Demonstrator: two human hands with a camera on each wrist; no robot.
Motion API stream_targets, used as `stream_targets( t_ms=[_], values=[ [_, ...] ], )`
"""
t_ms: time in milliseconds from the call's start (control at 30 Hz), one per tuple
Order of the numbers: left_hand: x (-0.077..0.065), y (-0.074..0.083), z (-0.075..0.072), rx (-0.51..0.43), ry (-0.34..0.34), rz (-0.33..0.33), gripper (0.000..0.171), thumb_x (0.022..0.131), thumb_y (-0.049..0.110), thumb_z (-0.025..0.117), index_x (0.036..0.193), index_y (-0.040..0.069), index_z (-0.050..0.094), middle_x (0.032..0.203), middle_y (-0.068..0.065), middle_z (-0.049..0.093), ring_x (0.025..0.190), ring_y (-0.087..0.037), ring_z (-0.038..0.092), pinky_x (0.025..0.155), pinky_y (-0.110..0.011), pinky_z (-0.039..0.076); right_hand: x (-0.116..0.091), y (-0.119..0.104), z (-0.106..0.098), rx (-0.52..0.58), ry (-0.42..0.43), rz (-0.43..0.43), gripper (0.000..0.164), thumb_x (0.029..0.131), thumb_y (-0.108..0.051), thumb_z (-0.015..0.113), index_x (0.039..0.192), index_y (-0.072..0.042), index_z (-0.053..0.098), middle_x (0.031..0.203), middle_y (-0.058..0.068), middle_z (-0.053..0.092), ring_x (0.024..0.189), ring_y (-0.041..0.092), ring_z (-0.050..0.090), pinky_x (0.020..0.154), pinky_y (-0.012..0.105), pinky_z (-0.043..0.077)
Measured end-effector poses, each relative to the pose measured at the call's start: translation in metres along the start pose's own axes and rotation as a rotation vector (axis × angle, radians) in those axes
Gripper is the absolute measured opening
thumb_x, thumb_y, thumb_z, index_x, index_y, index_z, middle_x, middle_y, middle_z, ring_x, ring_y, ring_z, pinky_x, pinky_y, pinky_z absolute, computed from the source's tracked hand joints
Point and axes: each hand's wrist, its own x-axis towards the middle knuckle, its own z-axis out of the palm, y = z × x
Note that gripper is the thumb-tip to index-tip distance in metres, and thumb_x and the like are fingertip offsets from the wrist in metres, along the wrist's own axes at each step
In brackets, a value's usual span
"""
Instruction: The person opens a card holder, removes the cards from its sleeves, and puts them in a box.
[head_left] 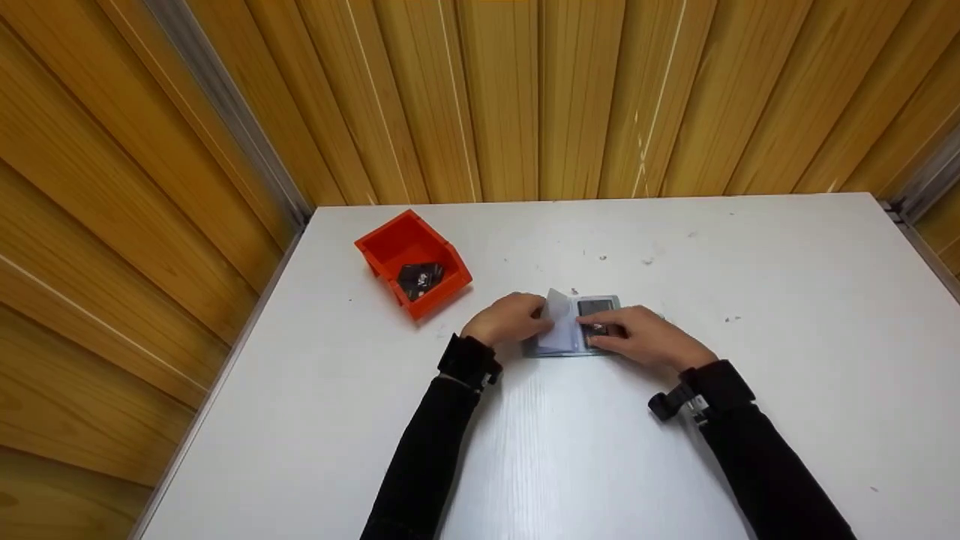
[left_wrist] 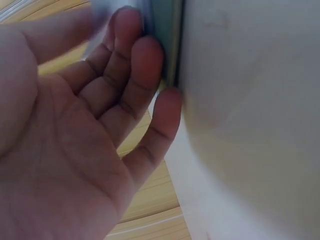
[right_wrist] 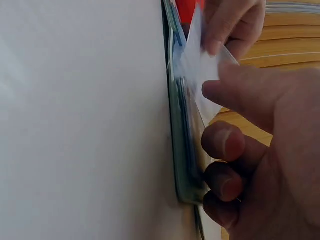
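Observation:
A card holder [head_left: 616, 302] with clear plastic pages lies spread on the white table, a dark card [head_left: 596, 306] on its right side. My left hand [head_left: 510, 319] pinches a raised clear page [head_left: 557, 306] at the holder's left. In the left wrist view, several fingertips [left_wrist: 150, 55] rest against the holder's greenish cover edge [left_wrist: 167, 35]. My right hand [head_left: 649, 337] lies over the right side, fingers touching the card's area. From the right wrist, bent fingers [right_wrist: 222, 182] meet the page surface above the cover [right_wrist: 182, 170]; their exact contact is partly hidden.
An orange-red bin [head_left: 431, 304] stands at the table's back left, holding several black cards [head_left: 420, 280]. Wood-patterned panels [head_left: 495, 97] rise behind the table [head_left: 300, 420] and along its left side. Small dark marks dot the tabletop.

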Motion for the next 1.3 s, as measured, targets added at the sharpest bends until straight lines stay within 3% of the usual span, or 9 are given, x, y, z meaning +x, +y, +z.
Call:
stream_targets(
  t_ms=[233, 467, 667, 767, 867, 967, 1033, 1200, 1300],
  values=[
    [-0.002, 0.001, 0.000, 0.034, 0.012, -0.067, 0.017, 0.099, 0.026, 0.066, 0.088, 0.012, 0.064, 0.079, 0.000, 0.056, 0.077, -0.016, 0.053, 0.069, -0.026, 0.041, -0.002, 0.012, -0.009, -0.032, 0.057, 0.098, 0.070, 0.089, -0.042, 0.081, 0.150, -0.019, 0.056, 0.129, 0.012, 0.065, 0.099, 0.022, 0.051, 0.087, 0.035, 0.041],
    [-0.004, 0.001, -0.001, 0.103, 0.046, -0.106, 0.019, 0.097, 0.030, 0.070, 0.091, 0.012, 0.069, 0.079, 0.001, 0.057, 0.077, -0.016, 0.053, 0.068, -0.027, 0.040, -0.002, 0.013, -0.015, -0.051, 0.068, 0.143, 0.082, 0.082, -0.046, 0.087, 0.150, -0.016, 0.055, 0.075, -0.001, 0.045, 0.073, 0.016, 0.044, 0.065, 0.029, 0.034],
    [-0.006, 0.002, -0.002, 0.164, 0.091, -0.171, 0.025, 0.095, 0.036, 0.074, 0.091, 0.011, 0.072, 0.077, 0.001, 0.059, 0.075, -0.016, 0.054, 0.067, -0.028, 0.040, -0.006, 0.012, -0.018, -0.093, 0.075, 0.178, 0.087, 0.078, -0.050, 0.088, 0.150, -0.015, 0.055, 0.076, 0.001, 0.049, 0.075, 0.018, 0.045, 0.068, 0.032, 0.035],
    [-0.005, 0.004, -0.001, 0.223, 0.182, -0.212, 0.027, 0.091, 0.037, 0.078, 0.090, 0.011, 0.071, 0.076, 0.001, 0.063, 0.074, -0.017, 0.058, 0.069, -0.030, 0.042, -0.006, 0.012, -0.018, -0.097, 0.067, 0.197, 0.087, 0.078, -0.051, 0.088, 0.151, -0.017, 0.055, 0.078, 0.001, 0.048, 0.078, 0.019, 0.046, 0.070, 0.033, 0.034],
    [-0.001, 0.009, 0.003, 0.215, 0.283, -0.185, 0.022, 0.091, 0.034, 0.079, 0.095, 0.014, 0.072, 0.080, -0.001, 0.069, 0.078, -0.019, 0.062, 0.072, -0.033, 0.046, -0.007, 0.013, -0.017, -0.108, 0.065, 0.202, 0.087, 0.078, -0.051, 0.088, 0.151, -0.018, 0.055, 0.080, 0.001, 0.048, 0.079, 0.019, 0.046, 0.070, 0.034, 0.034],
    [0.005, 0.016, 0.012, 0.064, 0.273, -0.097, 0.018, 0.096, 0.032, 0.074, 0.106, 0.018, 0.077, 0.084, 0.001, 0.071, 0.081, -0.015, 0.063, 0.076, -0.031, 0.047, -0.008, 0.014, -0.017, -0.115, 0.070, 0.202, 0.086, 0.078, -0.052, 0.087, 0.151, -0.018, 0.055, 0.079, 0.001, 0.049, 0.078, 0.019, 0.046, 0.069, 0.033, 0.034],
    [0.008, 0.021, 0.020, -0.125, 0.209, -0.070, 0.021, 0.100, 0.032, 0.069, 0.111, 0.018, 0.079, 0.077, 0.002, 0.071, 0.076, -0.012, 0.061, 0.074, -0.027, 0.045, -0.008, 0.014, -0.017, -0.112, 0.072, 0.197, 0.087, 0.078, -0.053, 0.087, 0.150, -0.016, 0.056, 0.079, 0.001, 0.049, 0.077, 0.019, 0.045, 0.068, 0.033, 0.033],
    [0.011, 0.027, 0.029, -0.635, 0.097, -0.141, 0.025, 0.102, 0.025, 0.064, 0.107, 0.004, 0.077, 0.053, 0.002, 0.062, 0.053, -0.007, 0.054, 0.057, -0.021, 0.040, -0.007, 0.015, -0.016, -0.110, 0.077, 0.188, 0.085, 0.078, -0.051, 0.088, 0.149, -0.015, 0.057, 0.077, 0.001, 0.049, 0.074, 0.018, 0.045, 0.067, 0.032, 0.033],
    [0.011, 0.025, 0.029, -0.793, 0.064, -0.184, 0.025, 0.099, 0.022, 0.065, 0.101, 0.001, 0.078, 0.048, 0.004, 0.056, 0.043, -0.006, 0.043, 0.045, -0.021, 0.032, -0.007, 0.015, -0.017, -0.115, 0.081, 0.188, 0.085, 0.078, -0.050, 0.088, 0.149, -0.016, 0.057, 0.076, 0.000, 0.049, 0.074, 0.018, 0.045, 0.067, 0.032, 0.034]
  ],
)
